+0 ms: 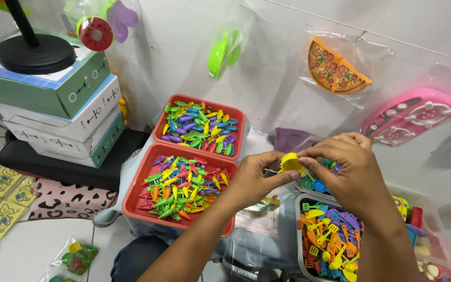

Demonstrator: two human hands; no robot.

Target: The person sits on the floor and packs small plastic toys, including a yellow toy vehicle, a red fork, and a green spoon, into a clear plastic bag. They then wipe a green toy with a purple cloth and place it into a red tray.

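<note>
Yellow plastic, a small round toy piece (291, 163), sits pinched between both hands in the head view; the left hand (254, 177) grips it from below with thumb and fingers, the right hand (348, 169) closes on it from above. It hangs over a metal tray (299, 230) of mixed toy cutlery, beside two red trays (137, 201) heaped with coloured toy vegetables; bagged toys hang on the wall behind. Sorting looks mid-way, judging by full trays; how much remains cannot be told.
</note>
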